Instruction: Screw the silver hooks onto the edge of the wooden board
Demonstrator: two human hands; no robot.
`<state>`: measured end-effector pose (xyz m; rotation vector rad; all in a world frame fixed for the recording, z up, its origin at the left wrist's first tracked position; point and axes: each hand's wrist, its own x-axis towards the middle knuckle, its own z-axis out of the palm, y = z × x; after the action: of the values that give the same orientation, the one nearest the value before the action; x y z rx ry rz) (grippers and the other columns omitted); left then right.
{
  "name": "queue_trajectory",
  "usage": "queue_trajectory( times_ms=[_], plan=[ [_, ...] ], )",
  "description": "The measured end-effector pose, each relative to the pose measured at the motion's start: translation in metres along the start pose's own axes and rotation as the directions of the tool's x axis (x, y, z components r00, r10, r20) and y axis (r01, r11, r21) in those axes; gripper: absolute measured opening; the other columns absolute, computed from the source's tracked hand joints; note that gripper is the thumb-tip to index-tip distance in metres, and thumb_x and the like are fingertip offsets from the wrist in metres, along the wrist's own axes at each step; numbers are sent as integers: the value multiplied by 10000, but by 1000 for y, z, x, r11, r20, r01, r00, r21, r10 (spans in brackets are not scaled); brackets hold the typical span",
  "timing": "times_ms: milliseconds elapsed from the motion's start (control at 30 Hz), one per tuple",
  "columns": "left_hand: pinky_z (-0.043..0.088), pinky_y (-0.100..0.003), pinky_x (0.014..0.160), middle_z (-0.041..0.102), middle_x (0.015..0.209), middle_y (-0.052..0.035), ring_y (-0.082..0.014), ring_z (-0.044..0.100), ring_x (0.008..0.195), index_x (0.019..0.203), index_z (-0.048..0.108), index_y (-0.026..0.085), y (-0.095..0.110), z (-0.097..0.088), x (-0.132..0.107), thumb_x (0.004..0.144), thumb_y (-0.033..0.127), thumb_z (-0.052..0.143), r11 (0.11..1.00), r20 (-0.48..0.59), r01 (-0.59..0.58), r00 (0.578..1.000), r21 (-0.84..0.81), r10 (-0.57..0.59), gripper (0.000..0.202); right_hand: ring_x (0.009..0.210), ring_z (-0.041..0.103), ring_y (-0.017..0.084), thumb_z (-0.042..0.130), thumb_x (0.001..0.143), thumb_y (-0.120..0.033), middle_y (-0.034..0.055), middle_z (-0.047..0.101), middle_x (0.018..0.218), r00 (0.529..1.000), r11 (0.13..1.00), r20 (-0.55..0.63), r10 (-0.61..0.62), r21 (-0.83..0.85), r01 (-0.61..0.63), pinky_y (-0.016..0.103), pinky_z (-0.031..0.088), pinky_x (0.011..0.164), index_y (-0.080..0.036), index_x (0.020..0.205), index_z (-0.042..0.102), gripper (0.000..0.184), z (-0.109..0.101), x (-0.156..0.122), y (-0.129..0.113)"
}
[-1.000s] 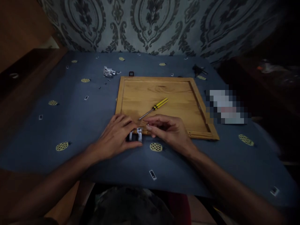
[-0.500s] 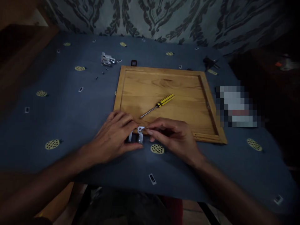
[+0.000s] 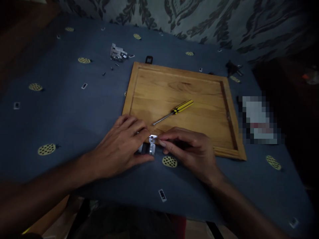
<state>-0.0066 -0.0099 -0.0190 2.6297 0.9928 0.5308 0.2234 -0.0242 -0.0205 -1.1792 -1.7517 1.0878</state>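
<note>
At the near edge of a wooden cabinet door [image 3: 174, 86], a metal hinge [image 3: 152, 144] sits with one part on the frame and the other jutting past the edge. My left hand [image 3: 124, 142] is closed around the hinge, fingers on the wood and thumb below. Just to the right, my right hand [image 3: 191, 146] pinches thumb and forefinger together beside the hinge's plate. Whatever is between those fingertips is too small to make out. A yellow and black screwdriver [image 3: 183, 107] lies on the panel, its tip pointing toward my hands.
Several metal hinges [image 3: 118, 53] lie in a pile at the back left, with a few small screws [image 3: 111, 68] near them. A black clip-like piece [image 3: 149, 59] rests behind the door. Farther right are a dark object [image 3: 233, 68] and a blurred-out item [image 3: 260, 118] on the blue tablecloth [image 3: 74, 122].
The whole view has shifted and tilted slightly. Both hands keep the same place at the hinge, the right fingertips still pinched beside it.
</note>
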Motion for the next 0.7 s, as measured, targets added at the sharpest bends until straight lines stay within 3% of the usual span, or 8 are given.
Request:
queue_trajectory(
  times_ms=[233, 500, 700],
  plan=[
    [447, -449, 960, 661, 1053, -64, -275, 584, 1052, 1094, 675, 164, 0, -1, 0, 924, 448, 780, 1000, -6, -5, 1000, -14, 4, 347, 555, 677, 127, 751, 930, -247, 20, 780, 784, 999, 993, 12, -38, -111, 39, 245, 555, 536, -237, 943, 800, 52, 1, -1, 3],
    [455, -434, 964, 657, 1029, -57, -264, 585, 1031, 1057, 671, 172, 1, 0, 0, 953, 454, 743, 1000, -27, -11, 1000, -2, 11, 309, 782, 779, 163, 702, 946, -115, 28, 817, 899, 965, 951, 41, -258, -165, 261, 273, 645, 724, -252, 1024, 802, 187, 5, -1, 7],
    [457, -443, 983, 662, 1045, -62, -270, 589, 1055, 1073, 669, 188, 0, 1, -1, 961, 469, 727, 1000, -17, 3, 1000, -10, -3, 309, 758, 794, 169, 757, 930, -168, 14, 835, 965, 980, 952, -53, -194, -251, 175, 271, 670, 679, -276, 1105, 766, 206, 8, -8, 6]
  ],
)
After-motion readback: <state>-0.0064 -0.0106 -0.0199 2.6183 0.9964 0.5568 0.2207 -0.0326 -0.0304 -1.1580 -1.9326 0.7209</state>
